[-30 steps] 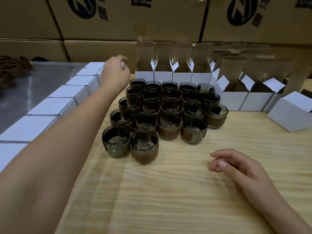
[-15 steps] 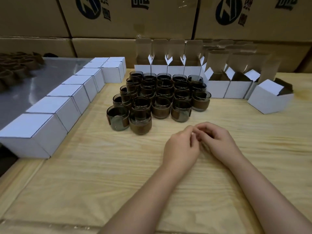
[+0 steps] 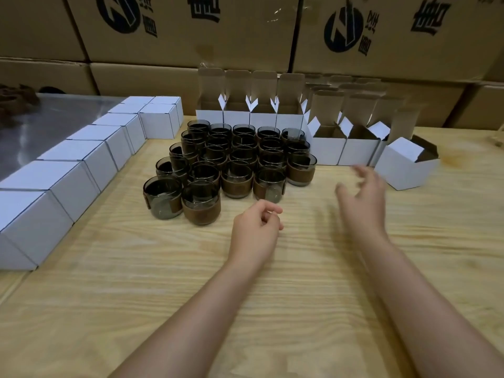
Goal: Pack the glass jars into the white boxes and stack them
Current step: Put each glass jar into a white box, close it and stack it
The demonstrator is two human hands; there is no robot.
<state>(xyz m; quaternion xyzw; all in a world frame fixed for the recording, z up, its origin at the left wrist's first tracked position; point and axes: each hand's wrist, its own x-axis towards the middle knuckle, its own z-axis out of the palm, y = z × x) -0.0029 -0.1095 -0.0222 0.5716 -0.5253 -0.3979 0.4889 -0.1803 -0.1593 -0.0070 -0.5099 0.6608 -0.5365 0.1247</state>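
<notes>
Several smoky glass jars [image 3: 234, 162] with brown sleeves stand clustered on the wooden table [image 3: 191, 282]. Behind them stand several open white boxes [image 3: 328, 148] with flaps up; one open box [image 3: 406, 167] lies tilted at the right. A row of closed white boxes [image 3: 68, 173] runs along the left. My left hand [image 3: 256, 233] hovers just in front of the jars, fingers loosely curled, holding nothing. My right hand [image 3: 365, 197], blurred, reaches with spread fingers toward the tilted box and holds nothing.
Large printed cardboard cartons [image 3: 191, 31] wall off the back. A grey metal surface [image 3: 41, 121] lies beyond the closed boxes at the left, with brown sleeves piled at its far corner [image 3: 16, 96].
My hands, joined half a second ago, have parted. The right hand moved forward and right toward the tilted box; the left stayed near the jars.
</notes>
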